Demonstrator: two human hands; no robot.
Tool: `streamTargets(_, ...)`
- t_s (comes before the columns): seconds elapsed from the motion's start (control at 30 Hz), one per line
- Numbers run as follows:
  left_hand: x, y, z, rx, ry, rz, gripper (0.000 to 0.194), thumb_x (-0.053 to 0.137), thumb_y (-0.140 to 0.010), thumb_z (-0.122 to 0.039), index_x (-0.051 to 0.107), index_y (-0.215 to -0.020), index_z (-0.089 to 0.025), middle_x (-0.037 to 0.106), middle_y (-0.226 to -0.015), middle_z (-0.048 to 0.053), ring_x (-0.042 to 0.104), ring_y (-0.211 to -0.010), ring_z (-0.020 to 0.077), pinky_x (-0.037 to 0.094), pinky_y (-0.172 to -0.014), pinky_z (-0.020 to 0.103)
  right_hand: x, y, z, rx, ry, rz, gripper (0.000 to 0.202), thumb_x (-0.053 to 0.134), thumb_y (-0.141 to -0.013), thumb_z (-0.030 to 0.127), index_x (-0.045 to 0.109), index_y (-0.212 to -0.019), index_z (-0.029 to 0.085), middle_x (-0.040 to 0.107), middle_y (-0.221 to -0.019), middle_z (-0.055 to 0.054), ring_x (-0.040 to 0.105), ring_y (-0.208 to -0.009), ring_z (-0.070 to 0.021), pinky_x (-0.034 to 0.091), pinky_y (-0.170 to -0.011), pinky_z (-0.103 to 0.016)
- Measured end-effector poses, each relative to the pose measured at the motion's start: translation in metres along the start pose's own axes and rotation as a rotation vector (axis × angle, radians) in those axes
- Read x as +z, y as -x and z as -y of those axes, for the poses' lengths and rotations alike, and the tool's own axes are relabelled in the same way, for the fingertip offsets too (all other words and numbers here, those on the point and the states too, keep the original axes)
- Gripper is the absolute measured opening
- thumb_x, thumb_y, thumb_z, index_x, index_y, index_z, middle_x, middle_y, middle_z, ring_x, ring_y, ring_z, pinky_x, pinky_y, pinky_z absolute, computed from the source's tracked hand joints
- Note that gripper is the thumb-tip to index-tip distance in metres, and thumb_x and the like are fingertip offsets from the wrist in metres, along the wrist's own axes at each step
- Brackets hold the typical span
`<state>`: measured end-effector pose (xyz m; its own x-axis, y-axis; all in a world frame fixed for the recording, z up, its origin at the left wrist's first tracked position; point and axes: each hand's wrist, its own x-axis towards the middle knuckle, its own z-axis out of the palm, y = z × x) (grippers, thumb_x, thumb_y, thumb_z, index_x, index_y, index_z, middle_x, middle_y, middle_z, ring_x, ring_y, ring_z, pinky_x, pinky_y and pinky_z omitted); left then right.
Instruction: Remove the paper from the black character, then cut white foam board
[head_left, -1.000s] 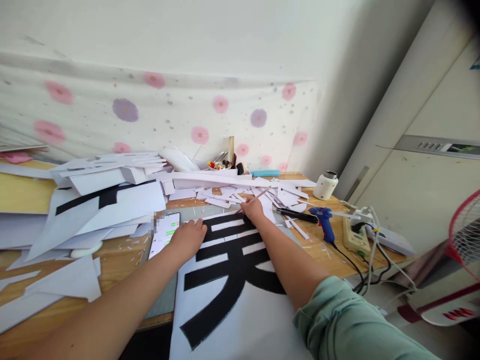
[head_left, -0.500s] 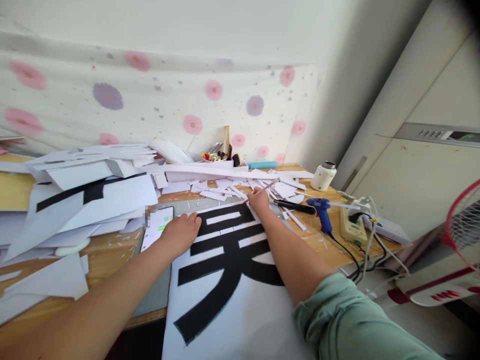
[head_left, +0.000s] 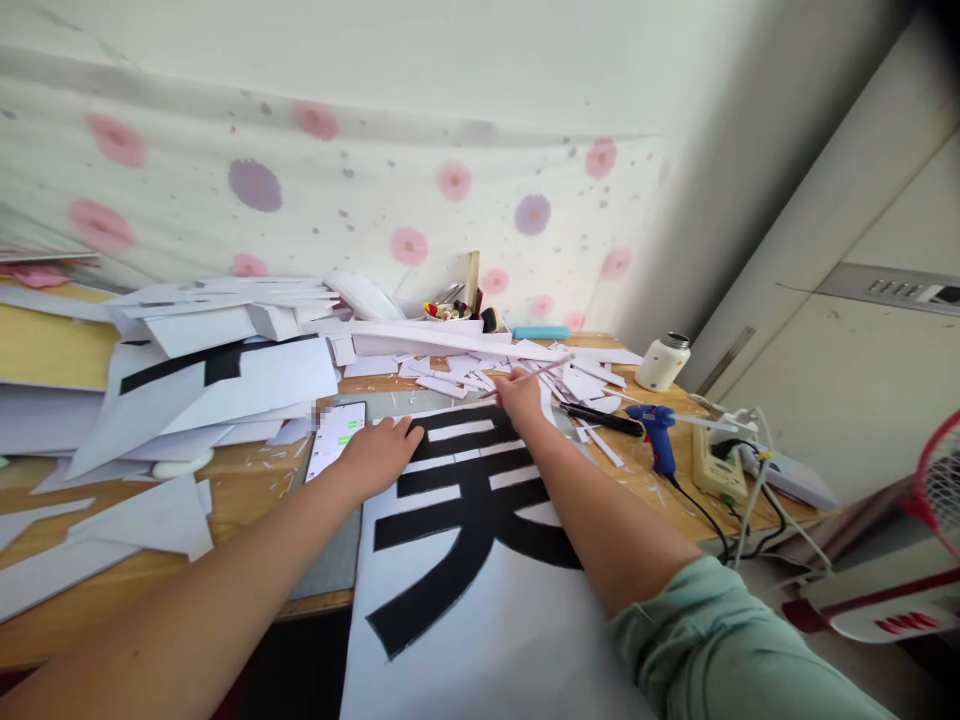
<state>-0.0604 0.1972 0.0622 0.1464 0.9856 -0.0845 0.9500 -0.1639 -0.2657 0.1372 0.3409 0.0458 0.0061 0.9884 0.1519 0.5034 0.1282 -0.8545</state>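
My right hand [head_left: 521, 397] pinches a pencil [head_left: 553, 365], left hand [head_left: 382, 450] loosely uncurled, black lettering [head_left: 478, 515] nearside of both seemingly laid out (remainder unclear).

A lettered sheet [head_left: 480, 600] lies on the table [head_left: 679, 510], over a mat [head_left: 330, 565] that shows along its left side; its near end reaches past the table's front edge. The left hand [head_left: 381, 455] rests on the sheet's left edge; the right hand [head_left: 519, 402], holding 1 pencil [head_left: 550, 367], is at its far edge. Left of the sheet lies 1 phone [head_left: 330, 445], with piled boards [head_left: 259, 385] farther left. Scraps [head_left: 454, 378] lie behind the sheet, and a hanging cloth [head_left: 337, 210] behind those. Right of the sheet's far end come 1 knife [head_left: 607, 419], 1 glue gun [head_left: 660, 443] and 1 power strip [head_left: 712, 465], in that order outward; 1 jar [head_left: 664, 362] stands right of and behind the sheet.
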Motion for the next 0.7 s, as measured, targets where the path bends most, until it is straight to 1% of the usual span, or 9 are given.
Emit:
streamTargets(0.03, 0.000, 0.000, 0.000, 0.002, 0.006, -0.001, 0.037, 0.059, -0.090, -0.032, 0.055, -0.124, -0.018, 0.056, -0.128, 0.010, 0.058, -0.108, 0.0235, 0.054, -0.087, 0.044, 0.009, 0.007, 0.007, -0.026, -0.034, 0.045, 0.010, 0.059, -0.081, 0.023, 0.059, -0.073, 0.018, 0.059, -0.053, 0.004, 0.059, -0.051, -0.0129, 0.045, -0.050, -0.022)
streamTargets(0.1, -0.001, 0.000, 0.000, -0.001, 0.010, -0.001, 0.037, 0.058, -0.090, -0.033, 0.055, -0.124, -0.018, 0.056, -0.127, 0.010, 0.059, -0.108, 0.0233, 0.054, -0.087, 0.045, 0.028, 0.022, 0.019, -0.067, -0.088, 0.130, 0.010, 0.061, -0.073, 0.020, 0.055, -0.065, 0.020, 0.056, -0.046, 0.005, 0.060, -0.048, -0.0137, 0.042, -0.047, -0.021)
streamTargets(0.17, -0.002, 0.000, -0.001, -0.006, 0.015, 0.002, 0.037, 0.058, -0.090, -0.033, 0.055, -0.123, -0.018, 0.057, -0.126, 0.010, 0.059, -0.107, 0.0230, 0.054, -0.086, 0.045, 0.044, 0.035, 0.024, -0.082, -0.117, 0.174, 0.012, 0.059, -0.070, 0.019, 0.051, -0.061, 0.021, 0.055, -0.042, 0.006, 0.060, -0.047, -0.0143, 0.041, -0.046, -0.020)
streamTargets(0.23, -0.002, 0.001, -0.001, -0.009, 0.027, 0.003, 0.037, 0.058, -0.090, -0.034, 0.055, -0.124, -0.018, 0.057, -0.126, 0.010, 0.059, -0.107, 0.0231, 0.054, -0.087, 0.045, 0.054, 0.044, 0.023, -0.076, -0.124, 0.182, 0.014, 0.057, -0.070, 0.019, 0.048, -0.059, 0.022, 0.054, -0.041, 0.006, 0.059, -0.047, -0.0146, 0.040, -0.046, -0.021)
streamTargets(0.3, -0.002, 0.001, -0.001, -0.008, 0.041, -0.003, 0.038, 0.058, -0.091, -0.034, 0.054, -0.125, -0.018, 0.057, -0.127, 0.010, 0.059, -0.108, 0.0234, 0.053, -0.088, 0.045, 0.058, 0.049, 0.019, -0.069, -0.121, 0.172, 0.017, 0.057, -0.071, 0.021, 0.047, -0.058, 0.022, 0.055, -0.042, 0.005, 0.059, -0.048, -0.0144, 0.040, -0.047, -0.021)
streamTargets(0.43, 0.000, 0.003, 0.000, -0.005, 0.053, -0.015, 0.039, 0.058, -0.090, -0.034, 0.054, -0.126, -0.019, 0.056, -0.129, 0.010, 0.059, -0.109, 0.0239, 0.053, -0.089, 0.046, 0.060, 0.050, 0.013, -0.080, -0.111, 0.157, 0.020, 0.059, -0.073, 0.025, 0.045, -0.058, 0.022, 0.058, -0.046, 0.005, 0.059, -0.051, -0.0136, 0.040, -0.049, -0.020)
streamTargets(0.6, 0.003, 0.002, 0.001, -0.006, 0.048, -0.037, 0.038, 0.058, -0.091, -0.034, 0.055, -0.125, -0.019, 0.057, -0.127, 0.010, 0.059, -0.108, 0.0233, 0.053, -0.088, 0.045, 0.060, 0.051, 0.016, -0.097, -0.092, 0.150, 0.022, 0.058, -0.073, 0.025, 0.042, -0.057, 0.022, 0.057, -0.045, 0.005, 0.057, -0.051, -0.0129, 0.038, -0.050, -0.020)
streamTargets(0.7, 0.006, 0.001, 0.000, -0.010, 0.042, -0.048, 0.038, 0.058, -0.091, -0.035, 0.055, -0.124, -0.018, 0.057, -0.127, 0.010, 0.059, -0.107, 0.0231, 0.054, -0.087, 0.045, 0.060, 0.051, 0.017, -0.104, -0.090, 0.151, 0.023, 0.057, -0.072, 0.022, 0.041, -0.056, 0.023, 0.054, -0.043, 0.006, 0.055, -0.050, -0.0126, 0.036, -0.049, -0.021)
